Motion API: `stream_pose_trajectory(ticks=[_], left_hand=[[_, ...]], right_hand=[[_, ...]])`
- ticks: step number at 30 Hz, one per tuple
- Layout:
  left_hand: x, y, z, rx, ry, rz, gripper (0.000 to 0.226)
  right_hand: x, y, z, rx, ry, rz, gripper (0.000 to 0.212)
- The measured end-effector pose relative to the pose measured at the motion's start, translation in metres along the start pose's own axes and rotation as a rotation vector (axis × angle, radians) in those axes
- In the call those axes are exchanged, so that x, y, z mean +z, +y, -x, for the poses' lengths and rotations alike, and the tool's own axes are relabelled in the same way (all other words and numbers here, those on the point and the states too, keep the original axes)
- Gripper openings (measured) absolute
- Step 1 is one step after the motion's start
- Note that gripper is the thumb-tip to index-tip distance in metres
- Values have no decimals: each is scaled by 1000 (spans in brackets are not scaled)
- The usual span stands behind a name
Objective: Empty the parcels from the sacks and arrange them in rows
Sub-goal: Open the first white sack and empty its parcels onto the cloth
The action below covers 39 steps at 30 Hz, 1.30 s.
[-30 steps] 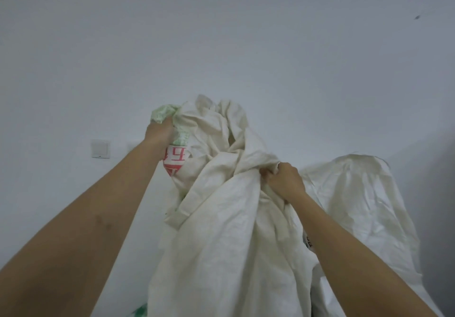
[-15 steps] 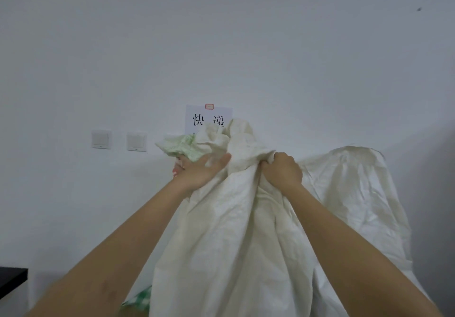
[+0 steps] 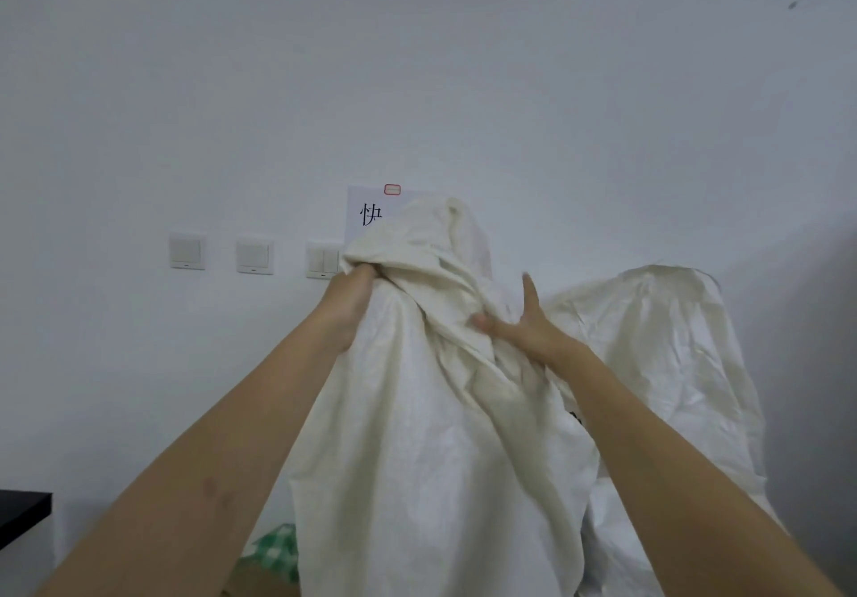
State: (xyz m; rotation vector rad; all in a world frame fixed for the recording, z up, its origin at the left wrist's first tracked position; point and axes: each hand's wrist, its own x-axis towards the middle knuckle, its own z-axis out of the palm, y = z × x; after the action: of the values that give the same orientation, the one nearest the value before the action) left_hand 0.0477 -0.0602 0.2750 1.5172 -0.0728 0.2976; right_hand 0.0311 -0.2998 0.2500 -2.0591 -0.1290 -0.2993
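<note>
A large cream woven sack [image 3: 426, 434] hangs upright in front of me, held up at chest height against a white wall. My left hand [image 3: 352, 299] grips a bunch of the sack's fabric near its top left. My right hand [image 3: 524, 323] has its fingers spread, one pointing up, and its thumb touches a fold of the sack. A second cream sack [image 3: 668, 364] stands behind on the right, slumped and open at the top. A green checked parcel [image 3: 276, 550] shows at the bottom, beside the held sack. Whatever is inside the sacks is hidden.
Three wall switches [image 3: 254, 255] sit in a row on the white wall at the left. A paper sign [image 3: 371, 214] with black characters hangs behind the sack's top. A black table corner [image 3: 21, 515] juts in at the lower left.
My right hand has let go of the fabric and spread its fingers. My left hand has closed on the sack's top left. The green printed part of the sack has gone out of sight.
</note>
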Motion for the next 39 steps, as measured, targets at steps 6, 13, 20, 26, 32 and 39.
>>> stream_pose_trajectory(ticks=[6, 13, 20, 26, 32, 39], left_hand=[[6, 0, 7, -99, -130, 102, 27], [-4, -13, -5, -124, -165, 15, 41], [-10, -30, -19, -152, -150, -163, 75], [-20, -33, -19, -306, -288, -420, 87], [-17, -34, -26, -103, -97, -329, 18], [-6, -28, -32, 176, 77, -269, 32]], right_hand=[[34, 54, -6, 182, -200, -149, 117], [52, 45, 2, 229, -150, -52, 42], [40, 42, -9, 130, 128, 102, 29], [28, 33, -13, 83, 494, 25, 23], [17, -3, -15, -60, 507, -107, 8], [1, -23, -16, -44, 516, 147, 13]])
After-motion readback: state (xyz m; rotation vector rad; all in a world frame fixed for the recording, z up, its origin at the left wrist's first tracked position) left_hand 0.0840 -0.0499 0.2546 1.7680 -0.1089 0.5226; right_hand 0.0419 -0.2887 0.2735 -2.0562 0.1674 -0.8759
